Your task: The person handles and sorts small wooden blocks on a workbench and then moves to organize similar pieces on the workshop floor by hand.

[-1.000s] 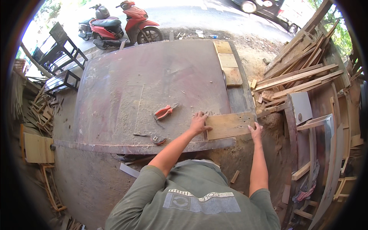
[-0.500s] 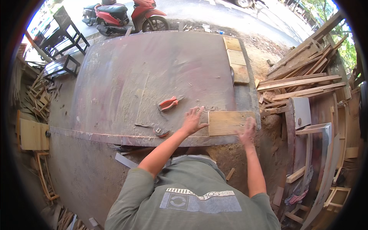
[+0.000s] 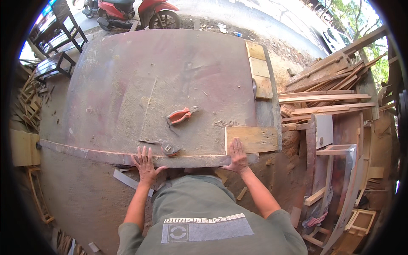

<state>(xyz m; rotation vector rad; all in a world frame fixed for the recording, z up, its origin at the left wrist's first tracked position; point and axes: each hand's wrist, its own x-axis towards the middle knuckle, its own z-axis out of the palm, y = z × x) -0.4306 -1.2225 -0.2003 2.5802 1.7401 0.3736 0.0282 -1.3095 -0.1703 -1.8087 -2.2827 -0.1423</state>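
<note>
Workbench, large, dusty reddish-brown sheet top [image 3: 127, 93]: its near edge is partly hidden behind the person's head and shoulders, and the small metal object [image 3: 169, 149] near that edge is too small to identify. Left hand [image 3: 145, 163] lies flat on the near edge, fingers spread, gripping nothing; right hand [image 3: 238, 156] presses palm-down, fingers extended together, on the pale rectangular wooden board [image 3: 251, 139] at the bench's near right corner. Red-handled pliers [image 3: 180, 115] lie mid-bench, apart from both hands.

The person wears a faded olive-green T-shirt [image 3: 204, 221] with short sleeves ending above the elbows and a pale grey rectangular print with a round emblem across the chest; forearms and fingers are bare.
</note>
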